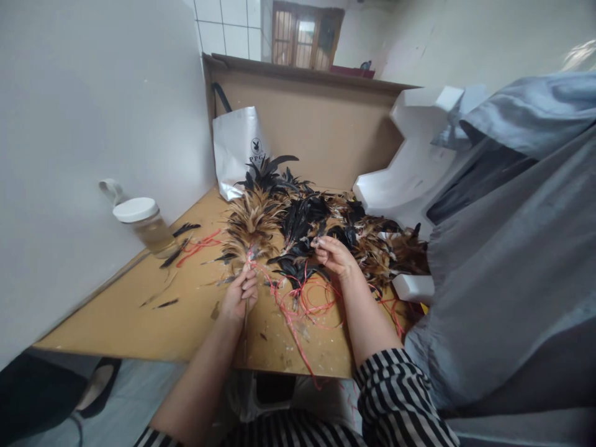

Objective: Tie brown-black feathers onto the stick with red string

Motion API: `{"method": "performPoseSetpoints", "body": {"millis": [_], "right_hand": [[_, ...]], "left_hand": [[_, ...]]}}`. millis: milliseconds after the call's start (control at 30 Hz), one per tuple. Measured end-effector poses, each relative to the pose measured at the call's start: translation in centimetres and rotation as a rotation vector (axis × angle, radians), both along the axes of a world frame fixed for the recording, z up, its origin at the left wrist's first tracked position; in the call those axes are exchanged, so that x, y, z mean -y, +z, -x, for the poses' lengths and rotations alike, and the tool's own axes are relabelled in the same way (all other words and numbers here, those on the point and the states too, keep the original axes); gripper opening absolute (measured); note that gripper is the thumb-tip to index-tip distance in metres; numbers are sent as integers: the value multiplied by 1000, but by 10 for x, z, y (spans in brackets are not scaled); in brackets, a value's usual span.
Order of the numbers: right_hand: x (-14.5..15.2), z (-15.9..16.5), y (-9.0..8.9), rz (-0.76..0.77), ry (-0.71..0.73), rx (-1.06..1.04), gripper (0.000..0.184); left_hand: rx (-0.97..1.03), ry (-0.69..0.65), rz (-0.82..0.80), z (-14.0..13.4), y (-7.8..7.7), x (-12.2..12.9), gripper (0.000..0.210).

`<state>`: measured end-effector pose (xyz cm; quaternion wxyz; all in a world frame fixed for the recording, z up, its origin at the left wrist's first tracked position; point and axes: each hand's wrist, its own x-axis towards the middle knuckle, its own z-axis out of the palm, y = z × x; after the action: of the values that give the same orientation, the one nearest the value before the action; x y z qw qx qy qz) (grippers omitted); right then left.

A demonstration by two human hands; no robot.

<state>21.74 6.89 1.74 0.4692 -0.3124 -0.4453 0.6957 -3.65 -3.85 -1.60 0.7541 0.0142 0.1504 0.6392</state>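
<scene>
My left hand (242, 290) is closed around the thin stick of a feather duster (254, 220), just below its brown and black feathers. Pink string (250, 256) is wound about the neck of the duster, and its loose length trails right across the table. Over the feather pile (302, 214), my right hand (336, 256) pinches a small grey feather (316, 241) between thumb and fingertips; most of it is hidden. Loops of pink string (316, 304) lie below this hand.
A lidded jar (149, 226) of yellowish liquid stands at left near loose feathers and red string (198, 247). Behind are a silver bag (237, 146) and a cardboard panel (316, 124). White foam (400, 167) and grey cloth (512, 248) border the right. Someone's shoe shows at lower left.
</scene>
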Motion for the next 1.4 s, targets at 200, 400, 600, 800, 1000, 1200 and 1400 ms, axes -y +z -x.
{"method": "performPoseSetpoints", "body": {"millis": [200,400,600,800,1000,1200,1400], "right_hand": [[16,24,12,-11,147,-47,31],[39,66,16,40,297,-30,33],[53,98,6,90,302,112,32],[55,110,-1,60,155,99,30],[54,118,-8,-19,117,197,29],[53,127,-15,-65,73,249,27],[51,128,-18,-51,70,253,30]], "left_hand": [[-52,2,12,-1,2,0,12],[-58,5,13,-2,-1,-1,14],[-91,6,21,-4,3,1,11],[-116,-8,18,-5,6,1,9],[-177,-2,17,-7,5,1,5],[-232,14,24,-8,2,0,5],[-297,37,13,-9,-1,-1,16]]}}
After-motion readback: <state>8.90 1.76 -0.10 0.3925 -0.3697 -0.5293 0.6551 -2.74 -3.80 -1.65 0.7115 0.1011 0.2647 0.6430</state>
